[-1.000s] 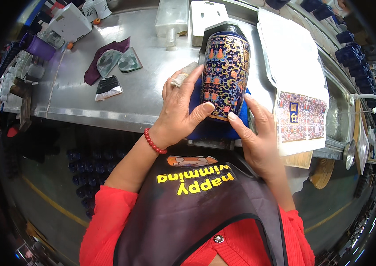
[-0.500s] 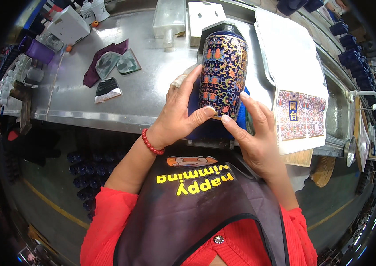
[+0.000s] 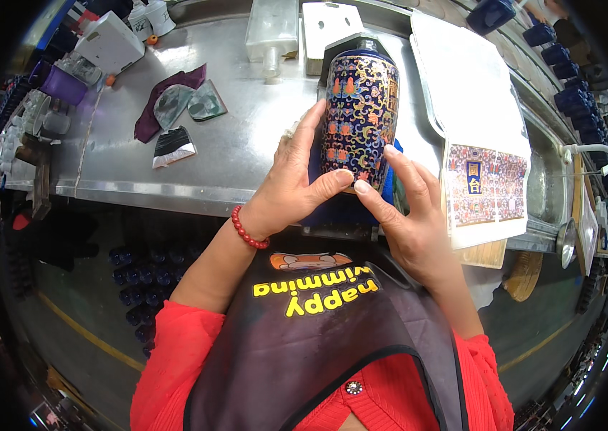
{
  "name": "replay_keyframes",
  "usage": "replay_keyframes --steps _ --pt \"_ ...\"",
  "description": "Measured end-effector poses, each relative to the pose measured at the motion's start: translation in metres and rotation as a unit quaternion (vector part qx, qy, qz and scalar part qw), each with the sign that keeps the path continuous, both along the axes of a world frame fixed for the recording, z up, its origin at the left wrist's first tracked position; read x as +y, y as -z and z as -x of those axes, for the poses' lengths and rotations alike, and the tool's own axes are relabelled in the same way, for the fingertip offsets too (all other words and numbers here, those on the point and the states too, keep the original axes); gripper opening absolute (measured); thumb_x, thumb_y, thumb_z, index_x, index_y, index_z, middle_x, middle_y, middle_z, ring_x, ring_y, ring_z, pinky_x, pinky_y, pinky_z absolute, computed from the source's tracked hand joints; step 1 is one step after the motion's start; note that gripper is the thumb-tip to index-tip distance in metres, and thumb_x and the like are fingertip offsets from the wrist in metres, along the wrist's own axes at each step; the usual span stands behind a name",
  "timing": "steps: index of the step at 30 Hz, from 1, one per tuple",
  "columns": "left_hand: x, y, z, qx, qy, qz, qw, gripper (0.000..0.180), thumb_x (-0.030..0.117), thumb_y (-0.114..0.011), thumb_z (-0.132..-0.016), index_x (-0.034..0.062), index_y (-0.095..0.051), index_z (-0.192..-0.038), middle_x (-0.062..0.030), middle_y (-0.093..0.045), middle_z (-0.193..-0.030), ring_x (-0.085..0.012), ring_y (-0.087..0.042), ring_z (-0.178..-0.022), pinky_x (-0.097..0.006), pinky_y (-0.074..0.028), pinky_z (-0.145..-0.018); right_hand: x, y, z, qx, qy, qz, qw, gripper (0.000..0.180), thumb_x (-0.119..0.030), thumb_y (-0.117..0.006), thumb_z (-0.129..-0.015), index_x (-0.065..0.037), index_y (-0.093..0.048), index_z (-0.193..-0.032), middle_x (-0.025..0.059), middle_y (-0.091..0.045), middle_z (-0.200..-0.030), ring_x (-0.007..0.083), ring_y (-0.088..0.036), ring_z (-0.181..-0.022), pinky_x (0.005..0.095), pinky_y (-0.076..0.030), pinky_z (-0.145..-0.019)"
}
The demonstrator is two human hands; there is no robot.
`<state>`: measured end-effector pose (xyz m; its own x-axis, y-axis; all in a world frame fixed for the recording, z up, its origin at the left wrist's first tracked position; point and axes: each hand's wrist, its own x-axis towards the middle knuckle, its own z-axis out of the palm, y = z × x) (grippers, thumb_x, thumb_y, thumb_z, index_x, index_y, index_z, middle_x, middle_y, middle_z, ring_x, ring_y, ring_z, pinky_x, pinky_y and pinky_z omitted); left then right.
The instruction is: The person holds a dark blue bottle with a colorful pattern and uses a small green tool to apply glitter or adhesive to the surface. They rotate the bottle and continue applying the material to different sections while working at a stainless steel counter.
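Note:
A dark blue bottle with a floral pattern in gold, orange and pink lies on its side, its neck pointing away from me. My left hand rests along its left side, fingers stretched up the wall and thumb at the near end. On the other side, my right hand has its fingertips against the lower right wall. Both thumb and fingertip nearly meet at the bottle's base, so the bottle is held between the two hands. Blue cloth shows under it. A printed decal sheet with matching pattern lies to the right.
White paper lies beyond the decal sheet, with a sink at its right. Cloths and pads lie on the metal table's left. A clear bottle and white block stand behind. Blue bottles line the far right.
The row of blue bottles at the upper right has shifted along. My hands and the patterned bottle have moved only very slightly.

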<state>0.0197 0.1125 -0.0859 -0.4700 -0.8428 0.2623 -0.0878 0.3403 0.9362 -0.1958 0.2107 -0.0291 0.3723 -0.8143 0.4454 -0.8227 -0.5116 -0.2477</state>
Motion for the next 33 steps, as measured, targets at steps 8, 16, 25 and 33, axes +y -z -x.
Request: replay_keyframes --steps 8,16,25,33 --pt "0.015 0.002 -0.016 -0.245 -0.075 0.274 0.927 0.104 0.056 -0.079 -0.086 0.0067 -0.031 -0.165 -0.0215 -0.05 -0.153 -0.0412 -0.04 -0.145 -0.062 -0.013 -0.124 -0.004 0.0 0.0 -0.007 -0.005 0.009 1.0 0.059 0.003 -0.07 -0.078 -0.017 -0.072 -0.133 0.0181 -0.049 -0.155 0.0377 -0.053 -0.132 0.0471 -0.048 -0.109" --pt "0.014 -0.016 -0.018 -0.283 -0.148 0.391 0.863 0.089 0.057 -0.081 -0.08 0.013 -0.055 -0.153 -0.0158 -0.062 -0.143 -0.0374 -0.041 -0.144 -0.067 -0.014 -0.121 -0.001 0.001 -0.002 0.003 0.006 0.002 1.0 0.062 0.005 -0.07 -0.078 -0.019 -0.071 -0.136 0.0185 -0.05 -0.154 0.0387 -0.055 -0.129 0.0475 -0.048 -0.108" --pt "0.014 0.003 -0.008 -0.055 -0.048 0.129 0.989 0.08 0.053 -0.063 -0.102 0.0023 -0.039 -0.16 -0.0206 -0.051 -0.154 -0.0394 -0.039 -0.146 -0.049 -0.023 -0.124 0.002 0.003 0.0 0.009 0.01 -0.005 1.0 0.061 0.005 -0.069 -0.079 -0.02 -0.073 -0.134 0.0172 -0.051 -0.153 0.0385 -0.054 -0.13 0.048 -0.048 -0.108" --pt "0.014 0.005 -0.006 -0.052 -0.04 0.105 0.992 0.084 0.051 -0.065 -0.101 0.0008 -0.035 -0.161 -0.0219 -0.046 -0.156 -0.0387 -0.04 -0.145 -0.049 -0.023 -0.124 0.0 0.0 -0.002 0.015 0.004 -0.006 1.0 0.06 0.004 -0.07 -0.077 -0.019 -0.074 -0.132 0.0167 -0.052 -0.152 0.0377 -0.054 -0.13 0.0468 -0.049 -0.107"
